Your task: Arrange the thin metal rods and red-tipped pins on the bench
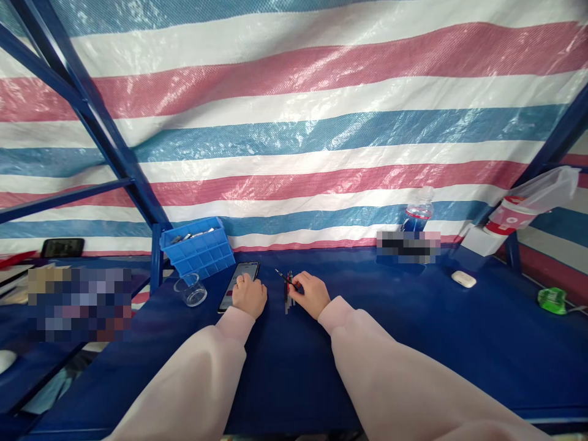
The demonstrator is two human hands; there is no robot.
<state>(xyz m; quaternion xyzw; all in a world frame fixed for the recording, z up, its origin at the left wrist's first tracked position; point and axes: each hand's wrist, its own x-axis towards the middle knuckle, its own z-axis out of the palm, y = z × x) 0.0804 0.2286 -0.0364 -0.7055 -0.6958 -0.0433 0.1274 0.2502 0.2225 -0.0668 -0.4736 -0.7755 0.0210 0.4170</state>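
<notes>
My left hand [249, 296] rests on the right side of a smartphone [237, 280], fingers bent but slightly apart, holding nothing. The phone lies face up with its screen lit. My right hand [311, 295] is closed, thumb and fingertips pinching a thin dark pen [281, 274] that points up and to the left. Beneath that pen, several slim pens [287, 304] lie side by side on the dark blue table [294, 373]. Their exact kinds are too small to make out.
Left of the phone are a clear plastic cup [193, 294] and a tilted blue parts bin [202, 252] with small items inside. At right are a bottle [417, 214], a white earbud case [463, 279], a green packet [552, 301] and a white box [481, 240] beneath a red cup [509, 217].
</notes>
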